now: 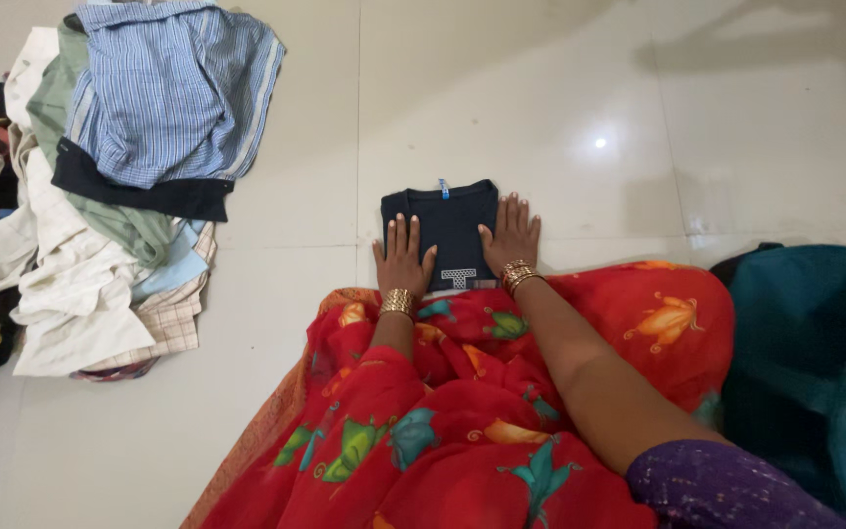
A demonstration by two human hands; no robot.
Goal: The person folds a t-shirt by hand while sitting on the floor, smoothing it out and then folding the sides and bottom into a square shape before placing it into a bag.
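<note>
So there's a folded dark navy t-shirt [447, 230] lying flat on the pale tiled floor [560, 118], pretty much dead centre, right at the edge of the person's red floral sari [462, 421]. Both hands are pressed flat on it, fingers spread and pointing to 12 o'clock, not gripping anything. The left hand [402, 260] sits on the shirt's left edge, half on the floor, and the right hand [511, 235] covers the right edge. Gold bangles on both wrists.

Over at 9 to 10 o'clock from the shirt, well apart from it, there's a big messy pile of clothes [80, 245]: a blue striped shirt [173, 93] on top, with green, white and checked pieces under it, plus some yellow at the far left. At 3 to 4 o'clock there's a teal cloth [815, 362] heaped by the sari. The floor stretching from the shirt toward 12 o'clock has a light glare spot on it.
</note>
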